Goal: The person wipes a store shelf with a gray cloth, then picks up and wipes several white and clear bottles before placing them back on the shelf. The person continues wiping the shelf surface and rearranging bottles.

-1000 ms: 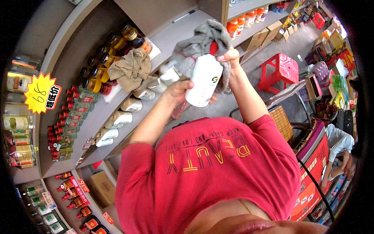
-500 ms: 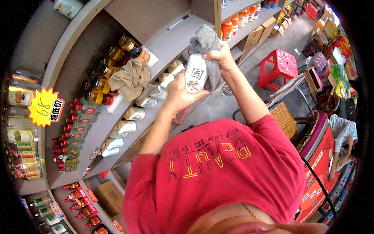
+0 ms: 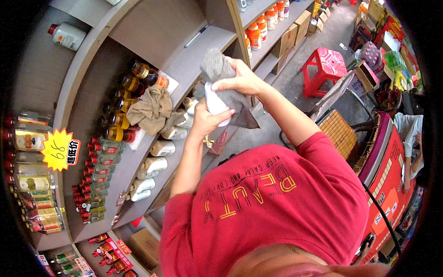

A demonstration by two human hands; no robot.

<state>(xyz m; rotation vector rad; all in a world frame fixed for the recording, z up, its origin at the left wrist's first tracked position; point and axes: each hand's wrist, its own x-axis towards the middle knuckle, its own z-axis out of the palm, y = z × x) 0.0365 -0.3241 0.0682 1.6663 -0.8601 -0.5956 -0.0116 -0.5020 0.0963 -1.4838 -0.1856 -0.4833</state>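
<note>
A white bottle (image 3: 216,102) is held up between my two hands in front of the shelves. My left hand (image 3: 206,119) is closed round its lower part, thumb across the side. Over the upper end, my right hand (image 3: 242,82) grips a grey cloth (image 3: 217,67) that is wrapped on the bottle and hangs down behind it. The cloth and fingers hide the bottle's top. Just left of the hands, a crumpled brown cloth (image 3: 151,108) lies on the shelf edge. Below that edge, several similar white bottles (image 3: 154,165) stand in a row.
Dark sauce bottles (image 3: 121,107) and small green bottles with red caps (image 3: 101,173) fill the shelf at left. A pen (image 3: 196,36) lies on the upper shelf. To the right are a red stool (image 3: 325,69), a chair with a tiled mat (image 3: 338,132) and another person's arm (image 3: 408,168).
My hands and the bottle have shifted left and slightly down in view. The bottle has turned, so its dark lettering no longer shows, and the grey cloth now covers more of it.
</note>
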